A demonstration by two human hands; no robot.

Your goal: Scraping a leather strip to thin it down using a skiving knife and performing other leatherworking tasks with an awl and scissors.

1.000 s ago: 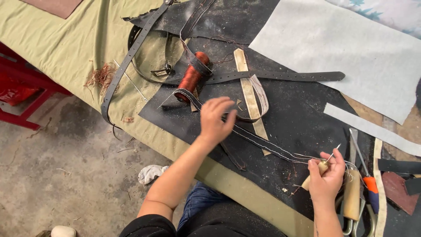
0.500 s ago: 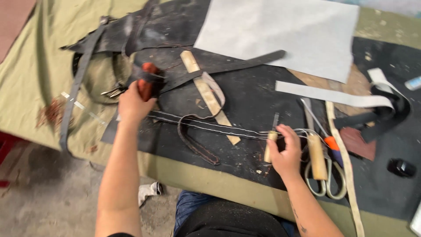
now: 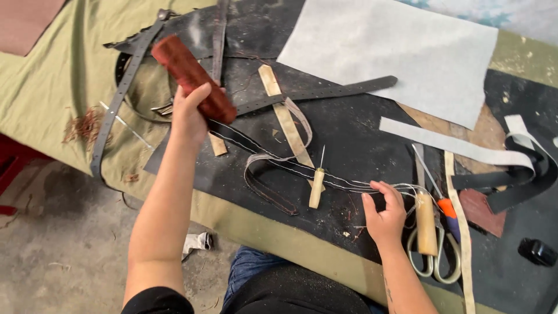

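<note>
The red thread spool [image 3: 195, 78] is gripped aslant in the left hand [image 3: 189, 113], raised up-left; the white thread [image 3: 349, 185] is pinched by the right hand [image 3: 385, 212]; the awl [image 3: 317, 186] lies between, nearer the right.

Workbench [image 3: 52, 70] covered with olive cloth, dark leather sheet [image 3: 360, 134] spread over most of it. Grey felt sheet [image 3: 395, 52] at the far edge, grey strip [image 3: 453, 142] just below it. Perforated dark belt [image 3: 325, 93] runs across the middle, tan strap [image 3: 285, 116] crossing it. Wooden-handled awl [image 3: 317, 186] near the front edge on a stitched strap [image 3: 261, 174]. Scissors [image 3: 433, 261] toward the front right corner. Reddish thread scraps [image 3: 87, 122] on the cloth at the left edge.
</note>
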